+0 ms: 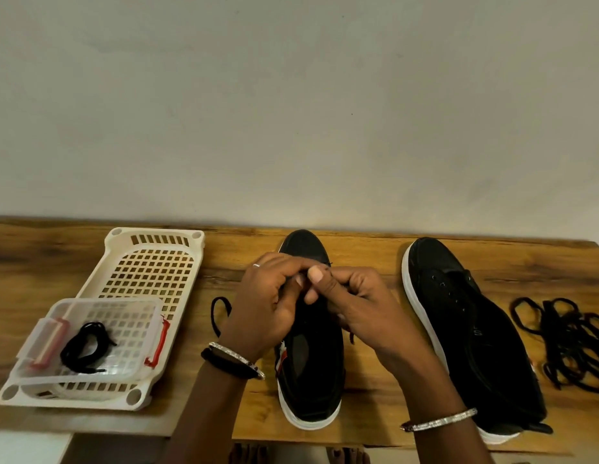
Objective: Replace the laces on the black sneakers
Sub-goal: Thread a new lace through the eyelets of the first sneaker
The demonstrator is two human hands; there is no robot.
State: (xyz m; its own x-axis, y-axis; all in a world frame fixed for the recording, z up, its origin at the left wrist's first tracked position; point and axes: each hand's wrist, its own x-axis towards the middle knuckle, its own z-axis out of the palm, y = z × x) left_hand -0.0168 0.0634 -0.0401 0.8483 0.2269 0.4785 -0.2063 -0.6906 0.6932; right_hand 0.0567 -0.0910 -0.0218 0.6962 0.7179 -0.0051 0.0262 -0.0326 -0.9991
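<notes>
1. We see the table (375, 249) as wood, with a bold brown grain and a low sheen.
2. The tray (114, 256) on the left looks to us like cream-white moulded plastic, perforated and smooth.
3. The box (90, 304) in it is clear, glossy plastic with red plastic clips (159, 343).
4. The middle sneaker (311, 363) and the right sneaker (475, 336) show matt black cloth uppers over smooth white rubbery soles.
5. The coiled lace (85, 346) in the box, the black lace (221, 313) left of the middle sneaker and the lace pile (566, 343) at the right end read as matt woven cord.
6. The left bangle (236, 358), right bangle (438, 422) and ring (256, 265) glint like silvery metal.
7. The wall (291, 112) looks matt, pale and faintly uneven.
</notes>
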